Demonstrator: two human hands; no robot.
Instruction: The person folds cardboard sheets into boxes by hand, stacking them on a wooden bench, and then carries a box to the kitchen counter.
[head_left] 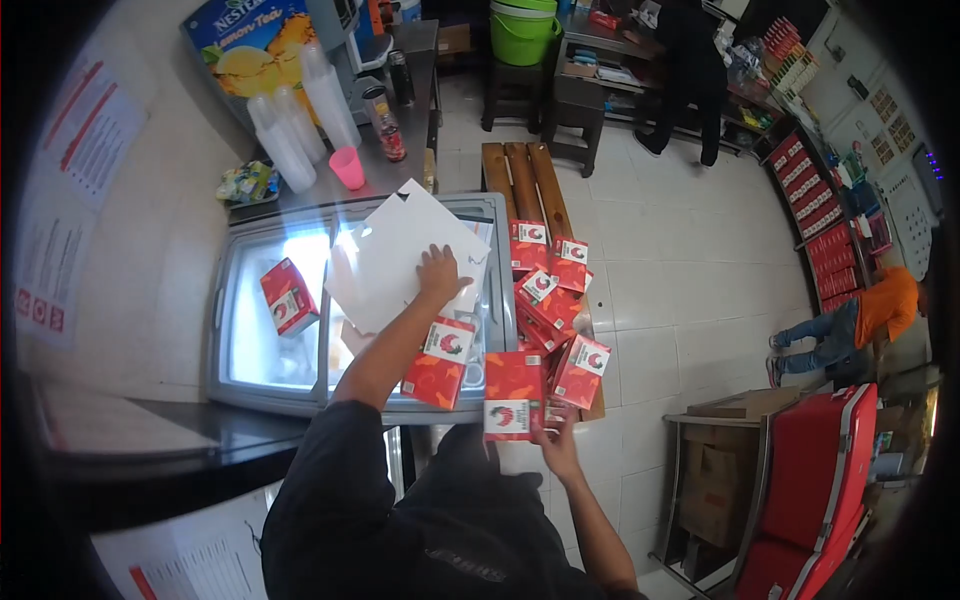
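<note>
My left hand [438, 274] lies with spread fingers on a white sheet of card [390, 255], which rests on the glass top of a chest freezer [497, 215]. Fingers of my right hand [558, 438] are wrapped at the lower right edge of a red box [514, 385] near the freezer's front corner. Just below the card is another red box [440, 362], and one more [290, 297] lies on the left glass. Several red boxes [545, 300] are piled on a wooden bench [527, 180] beside the freezer.
Behind the freezer, a counter holds stacked clear cups [325, 90], a pink cup [347, 168] and tumblers [390, 135]. A person in dark clothes [690, 70] stands at the back; another in orange [885, 315] is at the right shelves. Red cases [815, 480] stand lower right.
</note>
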